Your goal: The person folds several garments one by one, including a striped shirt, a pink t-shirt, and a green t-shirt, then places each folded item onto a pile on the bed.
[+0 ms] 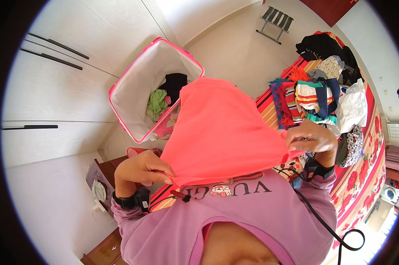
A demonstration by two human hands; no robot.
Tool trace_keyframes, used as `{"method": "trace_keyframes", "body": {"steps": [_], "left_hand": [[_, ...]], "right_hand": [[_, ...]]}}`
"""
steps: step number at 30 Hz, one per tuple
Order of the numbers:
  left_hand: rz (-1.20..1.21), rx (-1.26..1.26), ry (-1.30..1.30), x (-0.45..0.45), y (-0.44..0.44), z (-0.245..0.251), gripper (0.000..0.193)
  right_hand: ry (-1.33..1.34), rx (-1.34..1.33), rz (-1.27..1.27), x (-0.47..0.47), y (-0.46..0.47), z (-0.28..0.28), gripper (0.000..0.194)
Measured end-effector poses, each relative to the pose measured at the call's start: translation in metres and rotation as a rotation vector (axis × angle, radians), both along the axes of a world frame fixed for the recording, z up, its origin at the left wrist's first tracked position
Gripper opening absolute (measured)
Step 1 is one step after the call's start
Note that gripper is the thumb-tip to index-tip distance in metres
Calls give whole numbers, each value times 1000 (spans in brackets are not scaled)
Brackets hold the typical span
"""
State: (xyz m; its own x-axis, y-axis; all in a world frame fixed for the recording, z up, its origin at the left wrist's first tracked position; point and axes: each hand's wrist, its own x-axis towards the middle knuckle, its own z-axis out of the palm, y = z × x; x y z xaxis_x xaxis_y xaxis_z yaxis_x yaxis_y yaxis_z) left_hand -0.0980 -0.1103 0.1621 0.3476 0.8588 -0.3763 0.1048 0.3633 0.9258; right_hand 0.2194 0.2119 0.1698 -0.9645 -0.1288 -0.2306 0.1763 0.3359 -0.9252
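Note:
A bright coral cloth garment [222, 129] hangs spread between both hands in front of my chest. My left hand [146, 170] pinches its near corner at the left of the picture, thumb against fingers. At the right, my right hand [310, 137] grips the other side between thumb and fingers. Beyond the garment, to the left, stands an open fabric storage basket [130, 79] with a pink rim. Inside it lie a green cloth [157, 102] and a black cloth [175, 86]. The garment's far edge overlaps the basket's right side.
Piled clothes [313, 99] and a white plastic bag [353, 106] lie on a bed with a striped, flowered cover [358, 185] at the right. A folding stool [277, 21] stands on the floor beyond. White cabinets [70, 86] line the left. A black cable [318, 218] hangs beside me.

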Motion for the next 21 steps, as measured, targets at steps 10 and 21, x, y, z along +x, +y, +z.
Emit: {"method": "trace_keyframes", "body": {"steps": [10,21], "left_hand": [[159,-152,126,-34,39,-66,15],[577,78,698,-114,174,-169,19]], "right_hand": [[-257,-181,-328,-22,28,-77,16],[-107,103,-793,-98,129,-188,25]]}}
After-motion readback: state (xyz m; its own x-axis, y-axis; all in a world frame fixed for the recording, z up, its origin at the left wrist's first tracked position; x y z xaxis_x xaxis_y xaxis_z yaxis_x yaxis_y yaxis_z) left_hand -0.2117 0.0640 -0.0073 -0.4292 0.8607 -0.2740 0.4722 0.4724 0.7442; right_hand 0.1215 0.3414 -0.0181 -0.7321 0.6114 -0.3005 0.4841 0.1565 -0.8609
